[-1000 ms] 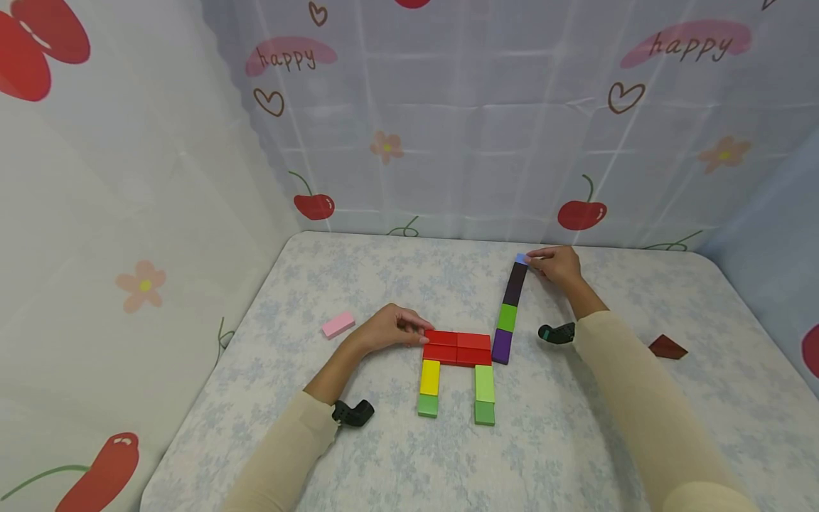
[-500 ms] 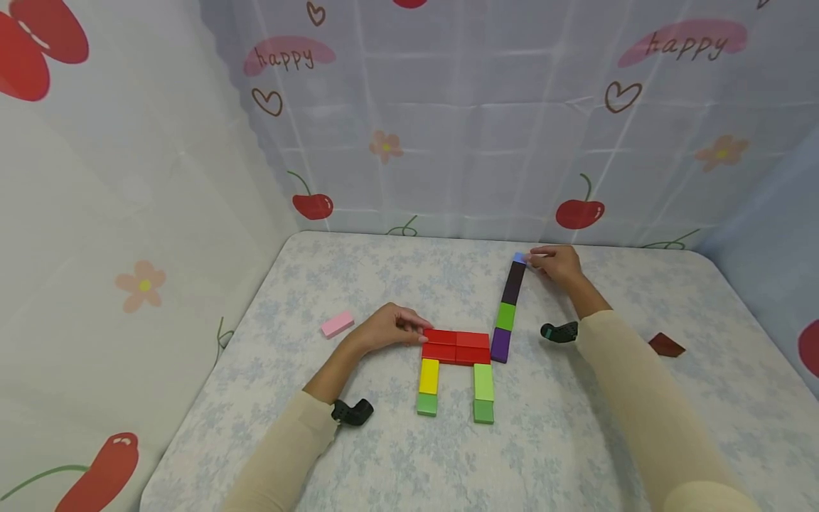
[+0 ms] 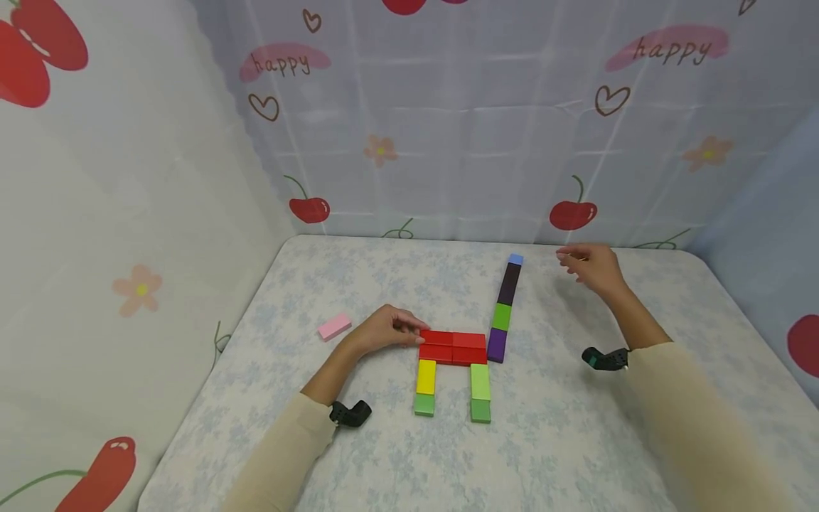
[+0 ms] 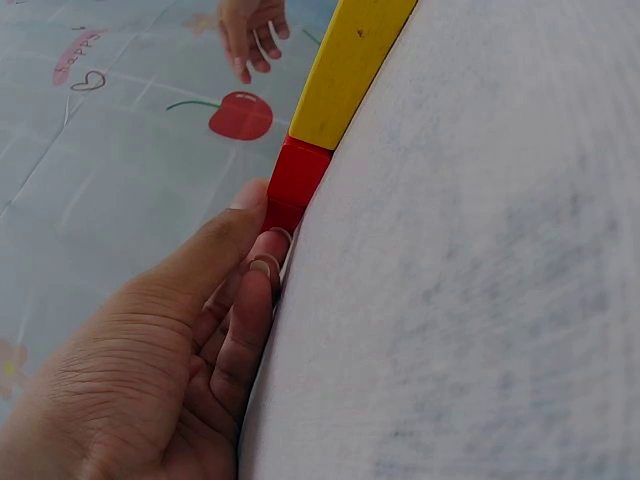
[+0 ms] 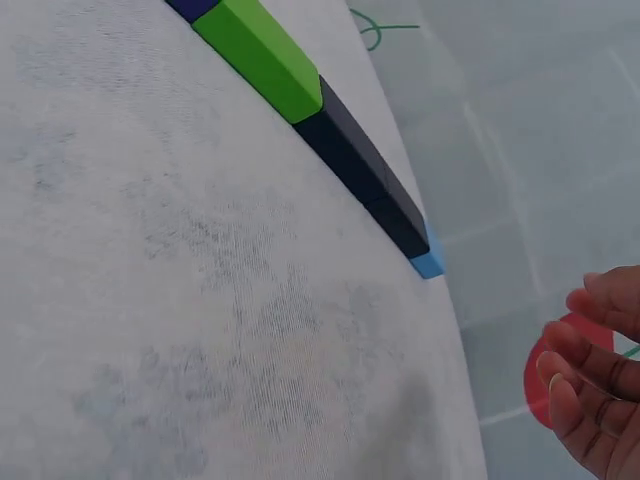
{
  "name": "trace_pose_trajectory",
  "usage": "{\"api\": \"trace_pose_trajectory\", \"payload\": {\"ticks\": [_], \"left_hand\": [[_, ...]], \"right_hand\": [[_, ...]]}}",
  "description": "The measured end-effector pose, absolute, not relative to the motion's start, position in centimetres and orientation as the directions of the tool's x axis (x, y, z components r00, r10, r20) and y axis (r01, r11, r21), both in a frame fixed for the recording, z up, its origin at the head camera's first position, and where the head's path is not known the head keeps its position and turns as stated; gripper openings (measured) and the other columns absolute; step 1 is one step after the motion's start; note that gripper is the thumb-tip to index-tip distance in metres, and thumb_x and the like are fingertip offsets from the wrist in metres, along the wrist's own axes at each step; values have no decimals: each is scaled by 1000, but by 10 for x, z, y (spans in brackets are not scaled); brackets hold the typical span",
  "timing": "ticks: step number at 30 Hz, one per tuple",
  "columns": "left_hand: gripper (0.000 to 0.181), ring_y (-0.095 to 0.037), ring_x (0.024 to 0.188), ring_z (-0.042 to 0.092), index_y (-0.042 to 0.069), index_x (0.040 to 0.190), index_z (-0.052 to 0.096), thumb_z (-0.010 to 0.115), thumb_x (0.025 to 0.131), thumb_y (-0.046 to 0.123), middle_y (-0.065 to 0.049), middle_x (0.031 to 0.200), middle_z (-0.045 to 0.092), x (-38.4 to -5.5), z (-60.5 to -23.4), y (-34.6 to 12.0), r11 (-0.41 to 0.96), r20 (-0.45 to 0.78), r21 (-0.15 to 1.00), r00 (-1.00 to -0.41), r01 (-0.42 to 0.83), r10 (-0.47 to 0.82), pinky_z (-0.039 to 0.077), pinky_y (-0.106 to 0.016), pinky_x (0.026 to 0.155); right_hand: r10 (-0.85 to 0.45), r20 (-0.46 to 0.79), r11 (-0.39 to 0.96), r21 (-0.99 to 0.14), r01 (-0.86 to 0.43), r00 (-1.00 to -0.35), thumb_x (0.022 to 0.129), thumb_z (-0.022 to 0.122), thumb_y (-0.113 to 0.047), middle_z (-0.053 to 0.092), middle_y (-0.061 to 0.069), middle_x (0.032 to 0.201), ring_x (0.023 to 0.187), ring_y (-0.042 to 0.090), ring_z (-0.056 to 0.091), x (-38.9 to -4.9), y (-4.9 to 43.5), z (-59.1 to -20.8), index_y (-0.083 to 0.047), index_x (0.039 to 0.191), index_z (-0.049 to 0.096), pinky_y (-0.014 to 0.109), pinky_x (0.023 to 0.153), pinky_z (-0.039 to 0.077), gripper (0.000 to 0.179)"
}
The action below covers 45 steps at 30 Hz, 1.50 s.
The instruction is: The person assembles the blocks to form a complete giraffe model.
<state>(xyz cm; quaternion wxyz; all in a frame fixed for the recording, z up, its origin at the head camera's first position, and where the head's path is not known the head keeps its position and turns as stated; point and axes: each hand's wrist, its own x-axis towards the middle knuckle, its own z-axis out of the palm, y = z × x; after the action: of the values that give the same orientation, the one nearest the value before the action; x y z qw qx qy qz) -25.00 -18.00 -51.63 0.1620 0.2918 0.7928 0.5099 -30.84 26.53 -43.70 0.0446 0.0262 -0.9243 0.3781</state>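
At the left end of the red blocks point(image 3: 470, 340), my left hand point(image 3: 384, 331) pinches the far corner block between thumb and fingertips. Yellow point(image 3: 425, 377) and light green point(image 3: 480, 382) blocks run toward me from the red ones, each ending in a small green block. From the right side, a slanting row leads away: purple point(image 3: 497, 345), bright green point(image 3: 502, 317), black point(image 3: 509, 284) and a light blue block point(image 3: 515, 259) at its tip. My right hand point(image 3: 593, 269) hovers right of that tip, fingers loosely bent and holding nothing; the right wrist view shows a gap between them.
A pink block point(image 3: 335, 327) lies alone left of the red blocks, near my left wrist. The patterned tabletop point(image 3: 358, 469) ends at a printed curtain point(image 3: 461, 163) close behind the light blue block. A black wrist camera point(image 3: 604, 359) sits by my right sleeve.
My right hand has let go of the light blue block and moved right, away from it. My right sleeve now covers the dark red piece. My left hand stays in place.
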Motion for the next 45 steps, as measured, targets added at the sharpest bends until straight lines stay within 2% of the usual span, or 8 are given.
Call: {"api": "trace_pose_trajectory", "payload": {"ticks": [6,14,18,24,27,31,35,45], "left_hand": [[23,-15,74,58,16,112,80,81,89,18,-1,90,73,-251,-516,-180,302,39,908,-777,290,629,49,-25,67],[25,-16,78,60,16,114,79,81,89,19,0,92,73,-246,-519,-183,328,8,904,-778,274,629,51,-26,69],[24,-17,79,60,17,114,79,80,90,20,0,93,73,-246,-519,-181,328,12,902,-778,279,628,51,-26,70],[24,-16,77,59,17,113,80,81,89,20,1,91,73,-248,-519,-178,330,15,900,-776,285,631,51,-26,71],[24,-16,78,59,19,113,80,81,89,20,1,92,73,-248,-518,-177,338,6,899,-780,279,626,51,-27,71],[24,-16,79,60,20,113,80,81,89,20,1,93,74,-249,-516,-178,342,4,898,-782,277,623,51,-28,72],[23,-16,78,59,20,113,80,81,89,21,1,93,74,-250,-515,-180,335,16,898,-783,284,621,51,-27,70],[25,-15,78,60,15,115,79,80,90,17,0,93,73,-248,-514,-179,332,11,902,-783,277,622,51,-26,69]], "right_hand": [[-30,224,768,-619,-166,-974,104,59,-28,70,25,109,91,33,63,-271,285,-424,2,125,70,22,59,49,38],[-47,266,819,-541,-189,-963,103,61,-29,68,27,114,100,39,59,-228,318,-429,3,124,69,32,63,45,40],[-57,256,844,-504,-184,-965,103,63,-30,68,28,111,98,40,58,-215,337,-432,3,125,68,37,63,43,40],[-106,164,858,-483,-174,-981,100,67,-30,66,30,114,97,42,59,-196,369,-439,2,128,66,34,61,43,43],[-162,103,847,-496,-192,-981,97,71,-27,64,31,120,93,19,62,-188,386,-443,2,130,65,34,61,45,44],[-206,38,852,-485,-198,-978,93,76,-27,62,31,125,82,-11,49,-180,401,-449,3,132,63,35,62,47,51],[-218,6,870,-452,-197,-976,89,80,-30,63,31,122,80,-5,52,-178,406,-453,4,133,62,33,62,47,59],[-275,53,840,-472,-267,-960,86,82,-17,70,24,107,77,-7,55,-177,413,-465,4,127,65,26,58,49,50]]}}
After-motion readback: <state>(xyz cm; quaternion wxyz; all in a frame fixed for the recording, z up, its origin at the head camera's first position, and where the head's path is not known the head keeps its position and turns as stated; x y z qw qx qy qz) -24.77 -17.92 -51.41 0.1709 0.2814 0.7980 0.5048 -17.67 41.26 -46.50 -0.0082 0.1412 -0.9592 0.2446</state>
